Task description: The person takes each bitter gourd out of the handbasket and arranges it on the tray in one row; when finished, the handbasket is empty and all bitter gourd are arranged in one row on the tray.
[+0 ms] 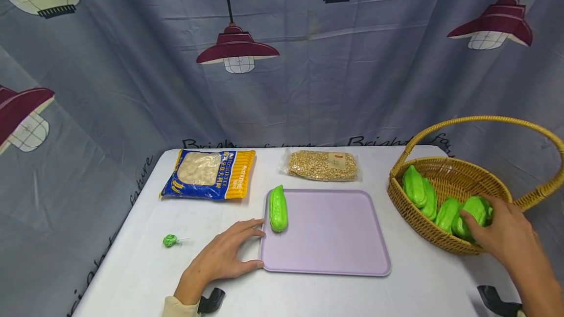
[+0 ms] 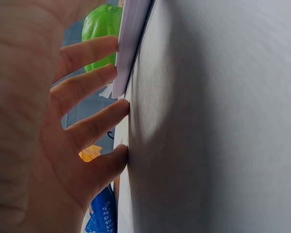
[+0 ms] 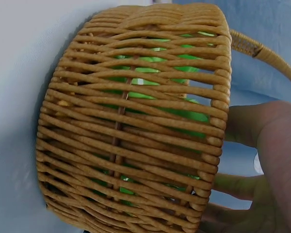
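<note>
A lilac tray (image 1: 330, 234) lies mid-table with one green vegetable-shaped piece (image 1: 278, 208) at its left side. My left hand (image 1: 224, 253) touches the tray's left edge with spread fingers; the left wrist view shows the left hand (image 2: 87, 111) beside the tray rim (image 2: 128, 48). Over the wicker basket (image 1: 423, 224) at the right, my right hand (image 1: 506, 224) has its fingers and thumb around a green piece (image 1: 473, 216). Several other green pieces (image 1: 414, 187) lie in the basket. In the right wrist view the basket wall (image 3: 131, 121) hides the fingertips of the right hand (image 3: 262, 165).
A blue and yellow pasta bag (image 1: 207, 174) lies at the back left. Behind the tray is a clear bag of grain (image 1: 323, 165). A green lollipop (image 1: 170, 240) rests on the left of the table. The basket's tall handle (image 1: 484, 119) arches over the right side.
</note>
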Available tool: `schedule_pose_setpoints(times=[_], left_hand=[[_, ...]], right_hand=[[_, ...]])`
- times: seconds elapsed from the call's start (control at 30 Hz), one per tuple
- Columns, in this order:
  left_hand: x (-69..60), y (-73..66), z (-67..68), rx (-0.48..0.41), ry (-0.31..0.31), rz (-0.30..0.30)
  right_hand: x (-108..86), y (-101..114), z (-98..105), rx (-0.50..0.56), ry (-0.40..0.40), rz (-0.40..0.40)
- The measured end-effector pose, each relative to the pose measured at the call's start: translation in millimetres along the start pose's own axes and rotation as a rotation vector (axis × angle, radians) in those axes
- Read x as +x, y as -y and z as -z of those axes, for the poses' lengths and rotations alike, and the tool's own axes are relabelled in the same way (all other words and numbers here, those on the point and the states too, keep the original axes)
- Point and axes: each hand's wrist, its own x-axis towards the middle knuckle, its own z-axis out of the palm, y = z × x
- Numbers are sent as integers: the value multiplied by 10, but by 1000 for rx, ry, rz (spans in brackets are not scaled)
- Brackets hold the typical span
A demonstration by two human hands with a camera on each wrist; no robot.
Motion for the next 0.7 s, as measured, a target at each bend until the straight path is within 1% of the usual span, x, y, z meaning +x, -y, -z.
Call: schedule_pose_setpoints(times=[0.2,0.3,0.37,0.53,0.63,0.7], left_hand=[[2,2,-6,10,-16,-16],[1,4,-7,19,-22,-22],[0,4,-7,19,-21,-21],[2,-3,6,7,8,8],[2,-5,12,3,17,15],[1,-3,9,3,16,13]], right_hand=[[-1,-14,-6,19,-27,82],[2,-8,-10,22,-31,102],[1,2,-19,25,-25,97],[4,25,-39,47,0,79],[5,42,-38,60,-8,94],[6,74,-23,66,-28,104]])
